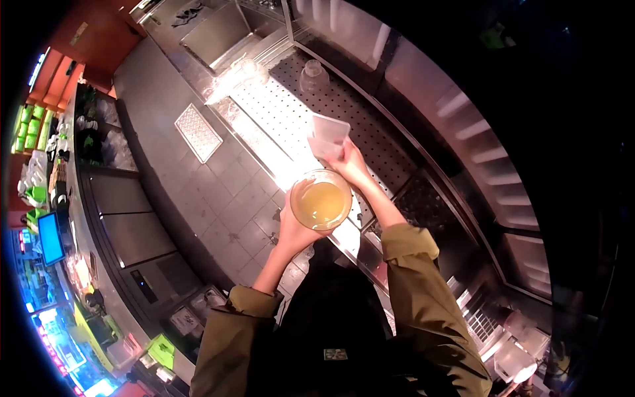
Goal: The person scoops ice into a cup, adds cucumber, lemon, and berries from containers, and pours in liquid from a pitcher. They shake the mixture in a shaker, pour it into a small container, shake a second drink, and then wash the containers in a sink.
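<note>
My left hand (pixel 293 227) is wrapped round a clear round cup (pixel 322 202) with yellow liquid in it, seen from above in the middle of the head view. Just beyond it, my right hand (pixel 350 165) is closed on a whitish translucent plastic container (pixel 329 132) with flat, square-edged sides. That container is over the edge of the perforated metal counter (pixel 274 99). Farther along the counter stands a clear bottle-shaped vessel (pixel 314 78).
A metal sink (pixel 221 36) lies at the far end of the counter. To the left is a tiled floor with a grated drain cover (pixel 198 133). Beyond it run low cabinets (pixel 142 238), with a blue-lit screen (pixel 50 238) above. Clear containers (pixel 516 354) stand at lower right.
</note>
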A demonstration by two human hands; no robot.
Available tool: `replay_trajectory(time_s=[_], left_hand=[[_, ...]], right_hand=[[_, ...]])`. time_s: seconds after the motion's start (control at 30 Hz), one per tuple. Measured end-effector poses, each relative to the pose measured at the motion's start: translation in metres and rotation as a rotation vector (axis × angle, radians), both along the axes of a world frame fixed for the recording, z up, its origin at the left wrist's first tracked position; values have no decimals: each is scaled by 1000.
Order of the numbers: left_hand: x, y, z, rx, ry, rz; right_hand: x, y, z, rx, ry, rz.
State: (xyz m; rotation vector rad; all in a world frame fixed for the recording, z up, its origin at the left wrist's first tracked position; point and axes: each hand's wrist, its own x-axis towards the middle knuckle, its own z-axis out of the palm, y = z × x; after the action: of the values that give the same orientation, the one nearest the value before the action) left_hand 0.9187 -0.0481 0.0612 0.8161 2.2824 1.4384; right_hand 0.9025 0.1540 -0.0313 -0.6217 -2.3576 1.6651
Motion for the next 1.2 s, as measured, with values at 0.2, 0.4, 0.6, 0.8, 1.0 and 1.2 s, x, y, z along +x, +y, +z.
replay_trajectory(time_s=[0.2, 0.4, 0.6, 0.8, 1.0, 1.2], left_hand=[[-21, 34, -16, 62, -55, -37], [-23, 54, -26, 131, 53, -177], [-77, 53, -15, 13, -140, -620], [-24, 47, 0, 141, -156, -299], [-27, 54, -47, 375, -179, -305], [-40, 34, -63, 320, -173, -257]], right_hand=[[-46, 27, -26, 438, 288, -47], [147, 65, -2, 222, 57, -530], [250, 38, -94, 520, -619, -2], [252, 38, -189, 1165, -737, 898], [241, 24, -216, 1461, -851, 989], [291, 78, -77, 729, -854, 564]])
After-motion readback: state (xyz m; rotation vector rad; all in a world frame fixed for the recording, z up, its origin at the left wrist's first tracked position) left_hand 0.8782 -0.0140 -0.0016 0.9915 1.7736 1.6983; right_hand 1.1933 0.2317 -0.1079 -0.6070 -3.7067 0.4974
